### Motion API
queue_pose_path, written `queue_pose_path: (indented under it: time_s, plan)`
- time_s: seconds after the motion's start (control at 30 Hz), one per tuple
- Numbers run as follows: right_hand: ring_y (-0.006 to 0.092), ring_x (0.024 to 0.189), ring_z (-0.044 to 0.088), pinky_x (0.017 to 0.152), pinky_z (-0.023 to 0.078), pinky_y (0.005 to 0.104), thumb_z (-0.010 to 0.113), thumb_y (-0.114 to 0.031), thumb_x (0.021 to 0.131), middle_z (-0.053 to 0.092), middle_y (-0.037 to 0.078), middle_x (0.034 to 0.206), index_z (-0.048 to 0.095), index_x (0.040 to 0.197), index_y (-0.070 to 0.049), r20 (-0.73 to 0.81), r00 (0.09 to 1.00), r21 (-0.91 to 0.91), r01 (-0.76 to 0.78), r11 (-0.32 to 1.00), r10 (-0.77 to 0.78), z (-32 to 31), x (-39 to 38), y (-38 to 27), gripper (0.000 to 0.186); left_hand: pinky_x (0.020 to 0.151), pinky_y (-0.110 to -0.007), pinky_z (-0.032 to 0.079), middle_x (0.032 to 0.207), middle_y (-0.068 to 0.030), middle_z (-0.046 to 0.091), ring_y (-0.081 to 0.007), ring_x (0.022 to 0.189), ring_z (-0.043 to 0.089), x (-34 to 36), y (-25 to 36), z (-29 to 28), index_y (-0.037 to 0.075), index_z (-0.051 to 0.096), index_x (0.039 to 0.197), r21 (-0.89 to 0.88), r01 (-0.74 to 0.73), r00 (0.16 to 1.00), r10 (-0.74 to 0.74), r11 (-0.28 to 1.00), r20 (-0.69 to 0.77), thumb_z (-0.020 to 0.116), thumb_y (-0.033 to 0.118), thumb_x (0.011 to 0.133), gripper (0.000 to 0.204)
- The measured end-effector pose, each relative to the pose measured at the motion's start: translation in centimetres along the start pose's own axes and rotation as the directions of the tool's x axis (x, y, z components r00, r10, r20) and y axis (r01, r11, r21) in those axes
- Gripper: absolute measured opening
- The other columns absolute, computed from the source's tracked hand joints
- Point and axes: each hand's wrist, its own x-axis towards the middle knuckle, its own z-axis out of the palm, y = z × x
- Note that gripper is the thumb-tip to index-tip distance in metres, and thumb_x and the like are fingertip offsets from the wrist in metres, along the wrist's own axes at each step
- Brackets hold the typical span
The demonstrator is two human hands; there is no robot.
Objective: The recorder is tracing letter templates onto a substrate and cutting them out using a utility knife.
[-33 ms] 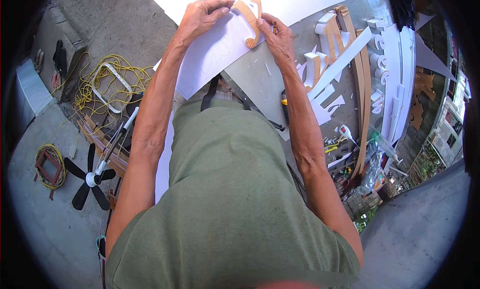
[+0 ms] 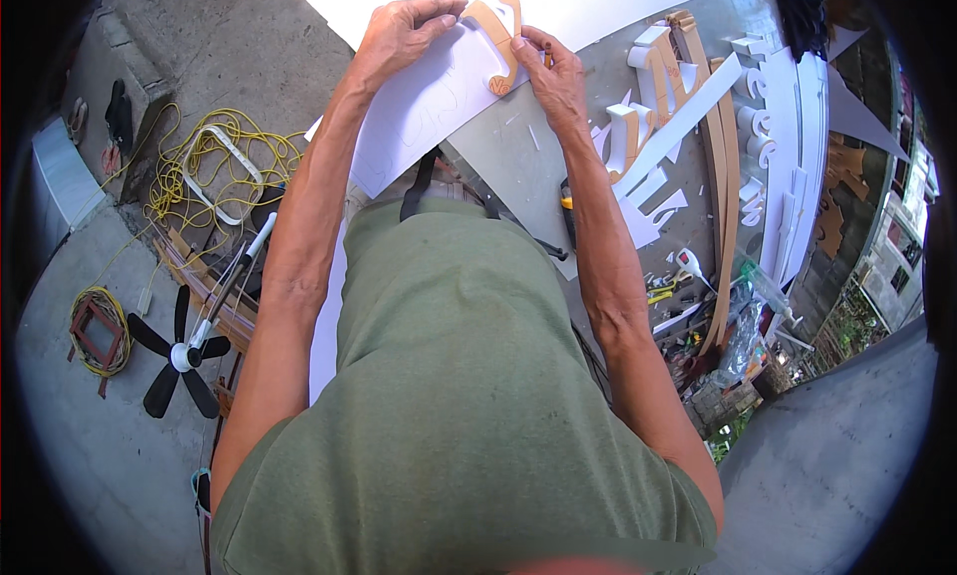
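A curved cutout letter (image 2: 490,27) with a tan face and white sides rests on a white sheet (image 2: 409,127) bearing faint pencil outlines. My left hand (image 2: 399,37) pinches the letter's upper left end between thumb and fingers. On the other side, my right hand (image 2: 556,77) presses its thumb against the letter's right edge, its fingers curled. A short brown stick (image 2: 547,57), perhaps a pencil, shows among those fingers. The sheet lies on a grey table (image 2: 508,166) in front of me.
More cutout letters (image 2: 653,72), white strips (image 2: 688,122) and long tan strips (image 2: 723,156) lie to the right. Beyond my right forearm are yellow-handled tools (image 2: 660,296) and a glue gun (image 2: 690,263). At left are a tangled yellow cord (image 2: 224,161) and a black-bladed fan (image 2: 181,356).
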Motion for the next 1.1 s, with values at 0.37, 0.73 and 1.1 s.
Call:
queue_pose_path:
  time_s: [0.37, 0.73, 1.1]
  plan:
    - [0.0184, 0.096, 0.066, 0.080, 0.052, 0.0324, 0.077, -0.039, 0.091, 0.074, 0.012, 0.103, 0.073, 0.120, -0.003, -0.004, 1.000, 0.012, 0.007, 1.000, -0.007, 0.2, 0.0, -0.1, 0.046, 0.092, -0.039, 0.055, 0.116, -0.0097, 0.075, -0.0249, 0.104, 0.068, -2.0, 2.4, 0.8, 0.014, 0.071, 0.128, 0.396, -0.222, 0.898, 0.345, 0.891, -0.273, 0.079, 0.026, 0.086, 0.044]
    - [0.0137, 0.086, 0.064, 0.073, 0.052, 0.0288, 0.079, -0.034, 0.090, 0.074, 0.009, 0.095, 0.073, 0.119, -0.002, -0.003, 1.000, 0.080, -0.015, 0.997, 0.015, 0.1, 0.3, -0.2, 0.044, 0.106, -0.042, 0.042, 0.142, -0.0081, 0.059, -0.0294, 0.128, 0.055, -6.4, 6.7, 5.5, 0.007, 0.061, 0.136, 0.742, -0.311, 0.894, 0.448, 0.594, 0.016, 0.074, 0.008, 0.083, 0.055]
    - [0.0130, 0.084, 0.063, 0.074, 0.051, 0.0266, 0.077, -0.030, 0.091, 0.073, 0.006, 0.093, 0.074, 0.116, -0.001, 0.017, 0.999, 0.070, -0.033, 0.997, 0.032, -0.4, 0.4, -0.6, 0.039, 0.112, -0.053, 0.036, 0.147, -0.0196, 0.054, -0.0317, 0.139, 0.048, -6.0, 6.9, 7.0, -0.002, 0.053, 0.141, 0.786, -0.278, 0.934, 0.348, 0.552, 0.086, 0.061, 0.009, 0.092, 0.051]
